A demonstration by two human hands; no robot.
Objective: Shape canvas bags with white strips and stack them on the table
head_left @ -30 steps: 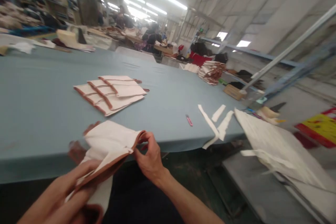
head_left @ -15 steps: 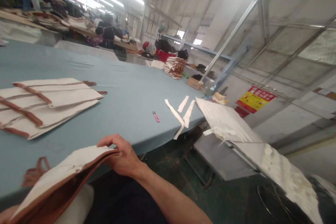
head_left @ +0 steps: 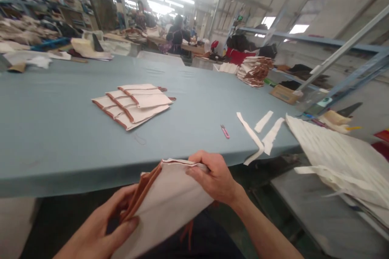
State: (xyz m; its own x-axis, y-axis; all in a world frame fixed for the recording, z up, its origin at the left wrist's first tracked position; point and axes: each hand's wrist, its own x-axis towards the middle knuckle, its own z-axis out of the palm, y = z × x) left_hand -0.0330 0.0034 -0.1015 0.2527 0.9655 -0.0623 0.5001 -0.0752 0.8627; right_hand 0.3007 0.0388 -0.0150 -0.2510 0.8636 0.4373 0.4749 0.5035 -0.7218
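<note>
Left hand (head_left: 100, 220), in the head view, grips the brown-bound edge of a cream fabric piece (head_left: 173, 200), the thumb on the pale face and the fingers curled behind the brown binding (head_left: 146, 190). Right hand (head_left: 214, 174) pinches the far edge of the same piece, thumb on the near side, fingers folded over the top. Held from two sides, the cloth slants between the hands in front of the table's near edge, apparently so that its face stays stretched and its edges lie within reach of the fingertips. A brown strap (head_left: 190, 232) dangles below it, seemingly left free because neither hand holds it.

On the blue-green covered table (head_left: 69, 141), beyond the hands, similar brown-edged cream pieces (head_left: 146, 103) overlap like shingles, perhaps so each can be lifted singly. Pink-handled thread snips (head_left: 225, 131) lie right of them, probably put there to suit the right hand. White fabric strips (head_left: 272, 137) lie farther right near the table's edge, likely set aside from the pieces. At the back right, a stack of cream-and-brown pieces (head_left: 255, 71) rises, presumably piled to save room.
</note>
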